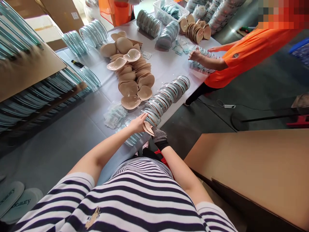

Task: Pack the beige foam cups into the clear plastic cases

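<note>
At the table's near edge, a beige adhesive bra [148,128] with its cups folded together is between my two hands. My bare left hand [138,123] grips it from the left, its fingertips close to the nearest clear case. In a dark dotted glove, my right hand [159,135] pinches its lower right end. Just beyond lies a long row of clear plastic cases [166,96] with beige cups inside. More clear cases [131,137] lie partly under my left forearm. Left of the row are small white-and-green packets [114,115] and a large pile of beige bra cups [129,88].
A co-worker in an orange shirt [251,58] handles cases at the table's right side. Stacked clear shells [36,100] fill a carton at left. A white basket [158,13] stands at the back. A large cardboard box [256,167] is close on my right.
</note>
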The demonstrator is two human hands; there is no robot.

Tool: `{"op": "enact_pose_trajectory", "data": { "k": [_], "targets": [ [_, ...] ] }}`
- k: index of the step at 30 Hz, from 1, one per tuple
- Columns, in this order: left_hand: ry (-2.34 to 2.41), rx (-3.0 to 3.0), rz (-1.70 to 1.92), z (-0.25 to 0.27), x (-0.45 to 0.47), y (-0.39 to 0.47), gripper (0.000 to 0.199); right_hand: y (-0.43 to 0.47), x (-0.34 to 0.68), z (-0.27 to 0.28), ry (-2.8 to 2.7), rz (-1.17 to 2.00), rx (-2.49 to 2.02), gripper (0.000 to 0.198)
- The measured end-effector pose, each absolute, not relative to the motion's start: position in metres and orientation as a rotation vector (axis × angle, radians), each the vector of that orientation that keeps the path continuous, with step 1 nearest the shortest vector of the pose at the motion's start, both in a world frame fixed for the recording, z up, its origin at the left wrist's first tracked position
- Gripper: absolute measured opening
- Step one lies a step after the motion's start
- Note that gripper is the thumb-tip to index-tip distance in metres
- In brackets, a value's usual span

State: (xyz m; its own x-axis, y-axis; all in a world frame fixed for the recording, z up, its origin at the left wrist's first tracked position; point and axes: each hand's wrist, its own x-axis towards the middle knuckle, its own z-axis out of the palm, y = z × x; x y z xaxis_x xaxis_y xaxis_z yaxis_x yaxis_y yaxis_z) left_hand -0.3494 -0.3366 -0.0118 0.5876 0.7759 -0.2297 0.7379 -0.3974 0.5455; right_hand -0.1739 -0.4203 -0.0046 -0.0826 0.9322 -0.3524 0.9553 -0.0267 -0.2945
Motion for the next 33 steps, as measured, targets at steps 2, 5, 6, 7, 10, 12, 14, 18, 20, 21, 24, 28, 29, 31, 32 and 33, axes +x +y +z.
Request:
{"op": "enact_pose_trajectory", "data": {
  "k": [2,5,6,7,10,12,14,18,20,21,24,28,29,31,32,33],
  "targets": [
    [1.203,2.205,0.053,-0.01,-0.35,-0.337,0.11,-0.425,-0.172,-0.007,2.178,-0.743,2.122,0.039],
    [1.22,2.218,0.032,-0.01,-0.348,-0.34,0.108,-0.434,-0.17,-0.011,2.257,-0.678,2.199,0.044],
    [1.229,2.223,0.02,-0.01,-0.347,-0.341,0.108,-0.436,-0.171,-0.013,2.297,-0.654,2.213,0.047],
    [1.234,2.228,0.006,-0.01,-0.347,-0.342,0.109,-0.436,-0.172,-0.016,2.332,-0.643,2.217,0.049],
    [1.231,2.239,-0.037,-0.01,-0.346,-0.343,0.107,-0.431,-0.178,-0.029,2.366,-0.62,2.211,0.051],
    [1.231,2.241,-0.058,-0.009,-0.347,-0.344,0.106,-0.424,-0.18,-0.039,2.351,-0.579,2.205,0.048],
    [1.238,2.239,-0.073,-0.008,-0.347,-0.344,0.104,-0.419,-0.179,-0.044,2.31,-0.543,2.23,0.043],
    [1.246,2.218,-0.08,-0.009,-0.347,-0.342,0.106,-0.42,-0.172,-0.043,2.212,-0.523,2.305,0.039],
    [1.258,2.2,-0.08,-0.01,-0.347,-0.342,0.108,-0.426,-0.168,-0.039,2.15,-0.568,2.303,0.038],
    [1.262,2.194,-0.084,-0.01,-0.347,-0.342,0.108,-0.43,-0.167,-0.038,2.113,-0.604,2.303,0.035],
    [1.26,2.191,-0.104,-0.011,-0.345,-0.343,0.107,-0.435,-0.165,-0.035,2.033,-0.704,2.33,0.028],
    [1.266,2.203,-0.054,-0.01,-0.343,-0.347,0.102,-0.426,-0.168,-0.036,2.055,-0.742,2.346,0.032],
    [1.27,2.203,-0.03,-0.01,-0.343,-0.348,0.099,-0.424,-0.169,-0.036,2.059,-0.753,2.327,0.033],
    [1.276,2.196,0.008,-0.009,-0.343,-0.349,0.091,-0.421,-0.171,-0.037,2.042,-0.777,2.289,0.033],
    [1.276,2.193,0.019,-0.009,-0.343,-0.35,0.085,-0.419,-0.172,-0.037,2.024,-0.783,2.277,0.033],
    [1.273,2.193,0.027,-0.008,-0.343,-0.35,0.079,-0.419,-0.173,-0.037,2.01,-0.781,2.269,0.032]
  ]
}}
